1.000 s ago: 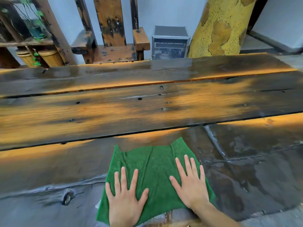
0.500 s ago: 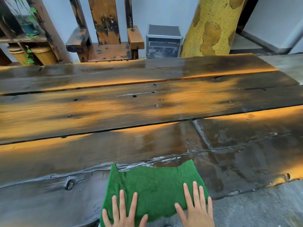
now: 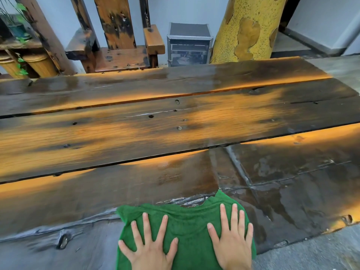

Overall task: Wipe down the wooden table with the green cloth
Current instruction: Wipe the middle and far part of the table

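**Both palms flat on the green cloth at the near edge**

Down at the bottom of the view, the wrists are cut off by the frame, so nothing of the arms shows. The near part of the green cloth [image 3: 187, 228] runs out of the picture too, and the hands cover much of its surface. The near-left stretch of the worktop [image 3: 175, 133] is smeared by blur; the dark knot there is hard to read, possibly a hole in the plank.

The left hand [image 3: 151, 250] lies palm down on the cloth's left half, fingers [image 3: 145, 227] straight and fanned wide, thumb out to the right. The right hand [image 3: 232, 244] lies palm down on the right half, fingers straight and closer together, thumb angled left. Neither curls round the fabric; both press flat.

The cloth sits on the nearest plank, its far edge ragged and rising to a peak on the right. Wet sheen shows on the dark wood to its right. Beyond the far edge stand a wooden chair [image 3: 120, 47], a metal case [image 3: 190, 45] and a yellow mottled trunk [image 3: 247, 30].
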A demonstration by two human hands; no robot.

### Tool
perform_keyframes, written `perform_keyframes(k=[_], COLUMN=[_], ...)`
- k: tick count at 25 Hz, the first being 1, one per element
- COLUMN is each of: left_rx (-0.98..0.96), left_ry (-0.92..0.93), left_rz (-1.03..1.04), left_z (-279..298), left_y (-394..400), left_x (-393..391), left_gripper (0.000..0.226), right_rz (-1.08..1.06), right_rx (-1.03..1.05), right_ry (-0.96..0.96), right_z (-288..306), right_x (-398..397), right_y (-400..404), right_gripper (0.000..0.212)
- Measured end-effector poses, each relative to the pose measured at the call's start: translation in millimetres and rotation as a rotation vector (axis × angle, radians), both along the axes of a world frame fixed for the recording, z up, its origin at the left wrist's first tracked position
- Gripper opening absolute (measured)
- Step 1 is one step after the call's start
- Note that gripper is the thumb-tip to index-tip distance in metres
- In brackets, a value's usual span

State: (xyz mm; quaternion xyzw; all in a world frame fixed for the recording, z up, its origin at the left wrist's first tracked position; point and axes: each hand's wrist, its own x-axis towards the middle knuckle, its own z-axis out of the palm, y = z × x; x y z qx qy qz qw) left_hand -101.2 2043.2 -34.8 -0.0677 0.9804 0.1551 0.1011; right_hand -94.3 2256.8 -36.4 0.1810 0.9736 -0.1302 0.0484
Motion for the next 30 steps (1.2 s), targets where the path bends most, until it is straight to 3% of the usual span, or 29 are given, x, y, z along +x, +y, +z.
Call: perform_keyframes(k=[7,16,30], left_rx=[-0.073,-0.184,-0.220], left_ry=[-0.043,-0.027,-0.035], left_rz=[-0.085,-0.126,0.010], left_z=[-1.2,-11.1,-1.2], left_y=[14.9,51.2,93.2], left_x=[-74.2,-247.8,-504.1], left_gripper=[0.066,0.066,0.068], right_rz=[0.041,0.138,0.255], right_rx=[0.074,0.100,0.122], right_ry=[-0.090,-0.106,-0.063], right_z=[0.6,14.2,2.7], right_x=[-82.2,-274.3,-548.0], right_y=[25.1,69.9,112.6], right_gripper=[0.077,0.078,0.074])
